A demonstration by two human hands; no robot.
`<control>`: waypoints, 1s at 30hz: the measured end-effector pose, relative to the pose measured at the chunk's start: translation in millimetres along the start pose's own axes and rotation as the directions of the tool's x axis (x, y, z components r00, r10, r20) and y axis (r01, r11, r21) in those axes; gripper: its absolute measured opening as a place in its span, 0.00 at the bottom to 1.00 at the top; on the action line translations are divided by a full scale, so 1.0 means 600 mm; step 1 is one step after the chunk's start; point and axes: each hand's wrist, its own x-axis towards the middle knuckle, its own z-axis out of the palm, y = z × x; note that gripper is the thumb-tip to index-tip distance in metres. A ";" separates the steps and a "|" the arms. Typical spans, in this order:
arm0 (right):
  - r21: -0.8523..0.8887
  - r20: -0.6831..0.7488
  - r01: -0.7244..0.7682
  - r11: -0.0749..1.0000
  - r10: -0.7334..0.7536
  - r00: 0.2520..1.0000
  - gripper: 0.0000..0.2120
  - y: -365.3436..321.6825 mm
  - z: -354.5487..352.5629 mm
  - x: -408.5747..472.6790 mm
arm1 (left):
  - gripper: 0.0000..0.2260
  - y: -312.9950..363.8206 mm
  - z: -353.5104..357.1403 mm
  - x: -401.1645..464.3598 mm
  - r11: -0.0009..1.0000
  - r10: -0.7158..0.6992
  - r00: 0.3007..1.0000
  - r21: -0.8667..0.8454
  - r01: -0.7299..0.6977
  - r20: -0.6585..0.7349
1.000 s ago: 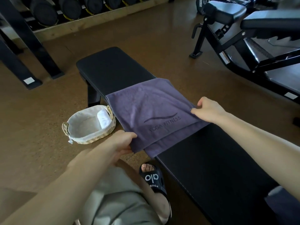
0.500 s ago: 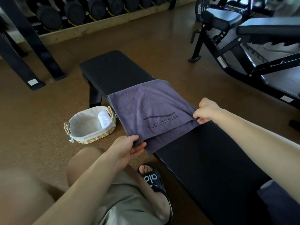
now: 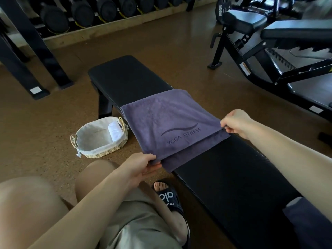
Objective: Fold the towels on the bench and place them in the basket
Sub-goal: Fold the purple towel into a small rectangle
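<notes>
A purple towel (image 3: pixel 168 123) printed YOGA FITNESS lies folded double across the black bench (image 3: pixel 129 76). Its upper layer stops short of the lower layer's near edge. My left hand (image 3: pixel 142 163) pinches the upper layer's near left corner, which overhangs the bench side. My right hand (image 3: pixel 235 123) pinches the near right corner. On the floor left of the bench stands a woven basket (image 3: pixel 100 151) with a white liner, and a rolled white towel (image 3: pixel 115 129) lies inside it. Another dark purple towel (image 3: pixel 305 218) shows at the bench's near right end.
My bare knees and a black slide sandal (image 3: pixel 169 200) are between me and the bench. A black weight machine (image 3: pixel 269 51) stands at the right, a dumbbell rack (image 3: pixel 89 13) along the back, and dark rack legs (image 3: pixel 36 56) at the left.
Both hands kept hold of the towel's near corners. The top layer's near edge has been drawn slightly toward me, and the view has tilted down.
</notes>
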 end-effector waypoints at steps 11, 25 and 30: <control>-0.450 0.046 0.142 0.882 -0.137 0.990 0.09 0.008 0.012 -0.029 | 0.13 -0.043 0.018 0.006 0.978 -0.096 0.987 -0.174 0.118 0.131; -0.457 0.155 0.098 0.884 -0.029 0.987 0.16 0.012 -0.001 -0.037 | 0.09 -0.058 0.035 -0.001 0.934 -0.186 0.972 -0.280 0.220 0.143; 0.108 0.223 -0.094 0.990 0.068 0.972 0.15 0.002 0.006 -0.045 | 0.07 -0.035 0.037 -0.012 0.927 -0.170 0.982 -0.326 0.187 0.082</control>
